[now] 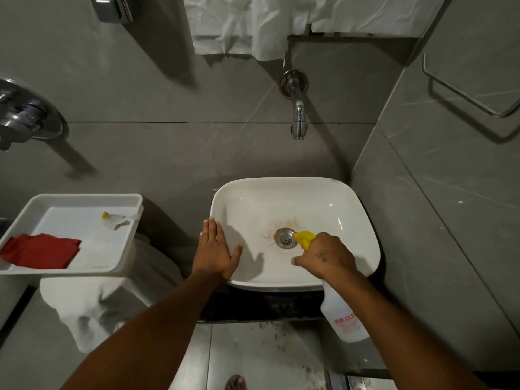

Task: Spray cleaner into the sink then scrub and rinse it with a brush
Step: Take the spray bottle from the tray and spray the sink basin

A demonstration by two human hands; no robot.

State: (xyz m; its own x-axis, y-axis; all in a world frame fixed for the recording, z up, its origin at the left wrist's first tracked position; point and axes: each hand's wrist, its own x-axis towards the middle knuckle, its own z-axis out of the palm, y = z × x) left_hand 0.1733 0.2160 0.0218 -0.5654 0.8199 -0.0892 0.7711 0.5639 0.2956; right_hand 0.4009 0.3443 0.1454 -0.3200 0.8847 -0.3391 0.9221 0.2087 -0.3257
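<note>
White ceramic forms the sink [351, 220], a rounded-square basin seated on a dark counter [253, 305] at roughly 4 o'clock from frame centre. A chrome drain [285, 237] sits in the basin floor, ringed by brown staining. The right hand [326, 256] is clamped around the neck of a spray bottle [344, 319]; the yellow nozzle [305, 237] projects from the fist toward 10 o'clock, just beside the drain, while the translucent white body hangs below the wrist, past the front rim of the sink. The left hand [215, 249] grips nothing: it lies flat, fingers extended and together, on the sink rim at the 9 o'clock side, thumb spread over the basin. A chrome tap [298, 114] projects from the grey wall at 12 o'clock above the sink. At 9 o'clock from the sink, well apart, a white tray [84, 198] carries a folded red cloth [42, 250] and a brush [118, 219] with a yellow end. Crumpled white paper [253, 23] hangs at the top of the wall.
</note>
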